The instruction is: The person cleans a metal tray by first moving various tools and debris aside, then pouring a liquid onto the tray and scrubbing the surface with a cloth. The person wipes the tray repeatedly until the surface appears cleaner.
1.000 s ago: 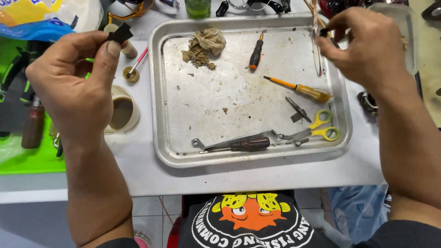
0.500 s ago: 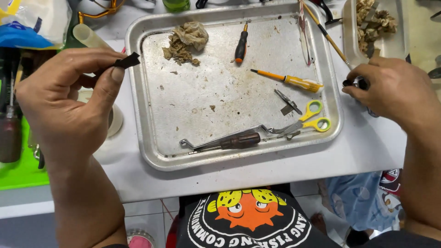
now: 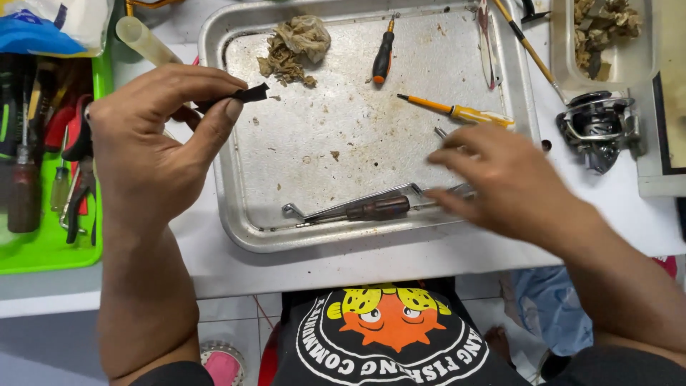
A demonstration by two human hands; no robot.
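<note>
My left hand [image 3: 153,136] pinches a small flat black piece [image 3: 246,94] between thumb and forefinger, just over the left rim of a scuffed metal tray [image 3: 300,150]. My right hand [image 3: 504,182], blurred by motion, hovers with fingers spread above the tray's lower right part, over the spot where the yellow scissors lay; it holds nothing that I can see. Beside its fingertips lie a brown-handled screwdriver [image 3: 375,209] and a thin wrench [image 3: 336,207]. A yellow-handled screwdriver [image 3: 461,111] lies just beyond the hand.
A crumpled dirty rag [image 3: 296,44] and a black-and-red screwdriver [image 3: 384,56] lie at the tray's far end. A fishing reel [image 3: 597,129] rests on the table at right, below a second tray [image 3: 564,57] with scraps. A green tray [image 3: 50,243] of tools is at left.
My right hand left the reel at the table's right edge and swept left over the tray, covering the yellow scissors. My left hand kept hold of the black piece.
</note>
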